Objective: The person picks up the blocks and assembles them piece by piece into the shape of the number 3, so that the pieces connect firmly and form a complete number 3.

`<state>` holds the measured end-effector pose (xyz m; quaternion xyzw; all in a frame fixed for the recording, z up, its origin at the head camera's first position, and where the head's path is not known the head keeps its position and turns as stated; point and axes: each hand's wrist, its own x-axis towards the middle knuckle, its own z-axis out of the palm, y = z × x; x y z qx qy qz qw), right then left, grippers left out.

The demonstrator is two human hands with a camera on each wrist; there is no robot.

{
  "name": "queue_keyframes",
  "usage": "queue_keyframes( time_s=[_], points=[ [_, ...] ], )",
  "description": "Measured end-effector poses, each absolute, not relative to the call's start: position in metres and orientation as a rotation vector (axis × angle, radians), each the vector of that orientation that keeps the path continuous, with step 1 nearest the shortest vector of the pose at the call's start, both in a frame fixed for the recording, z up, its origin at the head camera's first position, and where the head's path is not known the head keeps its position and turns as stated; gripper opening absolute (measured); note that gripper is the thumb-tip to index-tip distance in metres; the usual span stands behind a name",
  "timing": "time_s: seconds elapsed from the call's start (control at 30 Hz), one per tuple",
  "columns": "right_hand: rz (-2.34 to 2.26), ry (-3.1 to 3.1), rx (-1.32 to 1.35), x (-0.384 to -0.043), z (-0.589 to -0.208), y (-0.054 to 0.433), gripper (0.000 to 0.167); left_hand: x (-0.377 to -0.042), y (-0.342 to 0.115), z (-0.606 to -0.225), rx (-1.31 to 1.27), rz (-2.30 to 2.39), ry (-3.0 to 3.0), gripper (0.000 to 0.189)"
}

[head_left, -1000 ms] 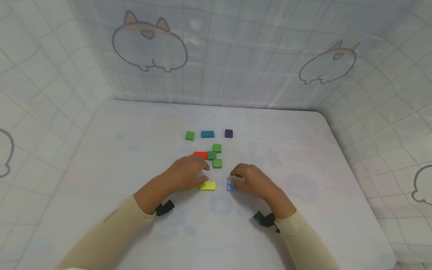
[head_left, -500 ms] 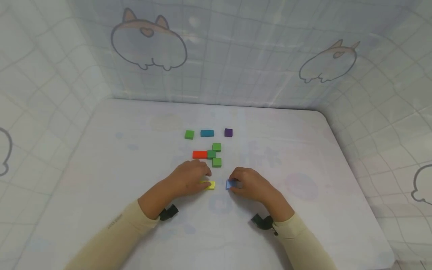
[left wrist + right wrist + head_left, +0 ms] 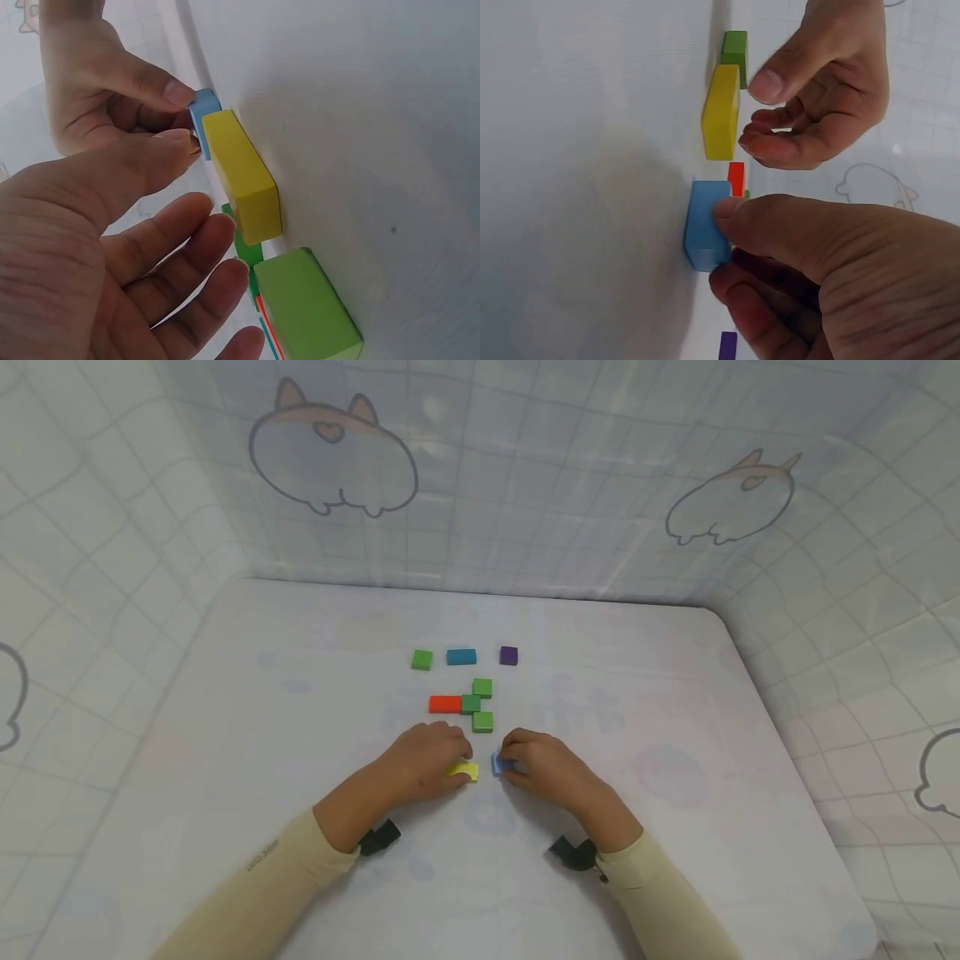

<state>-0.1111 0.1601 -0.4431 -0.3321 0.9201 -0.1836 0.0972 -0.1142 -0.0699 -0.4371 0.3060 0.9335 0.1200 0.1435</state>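
My right hand point(image 3: 553, 768) pinches a light blue block point(image 3: 705, 217) between thumb and fingers, low over or on the table. Beside it, to the left, lies a yellow rectangular block point(image 3: 238, 157). My left hand point(image 3: 422, 764) hovers around the yellow block with thumb and fingers spread and loosely bent. In the right wrist view a gap shows between that hand and the yellow block. The blue and yellow blocks are apart in the head view. A light green block point(image 3: 307, 300) lies close by the left fingers; the left hand covers that spot in the head view.
Ahead of the hands, a red block point(image 3: 446, 704) touches a dark green block point(image 3: 470, 704), with light green blocks point(image 3: 482, 722) at its corners. Farther back lie a green block point(image 3: 422, 660), a teal block point(image 3: 461, 657) and a purple block point(image 3: 509, 656). The white table point(image 3: 675, 693) has curtained walls.
My right hand has taken hold of the blue block and moved it left, nearer the yellow one. The left hand has drawn back slightly, uncovering the red block.
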Motion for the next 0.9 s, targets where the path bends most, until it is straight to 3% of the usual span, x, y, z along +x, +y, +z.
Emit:
queue_keyframes(
  time_s=[0.5, 0.9],
  points=[
    [-0.564, 2.839, -1.213, -0.112, -0.456, 0.153, 0.019, -0.117, -0.071, -0.437, 0.907, 0.340, 2.695, 0.029],
    [-0.580, 2.833, -1.185, -0.116, -0.460, 0.144, 0.020, -0.117, -0.075, -0.443, 0.899, 0.406, 2.701, 0.027]
  ],
)
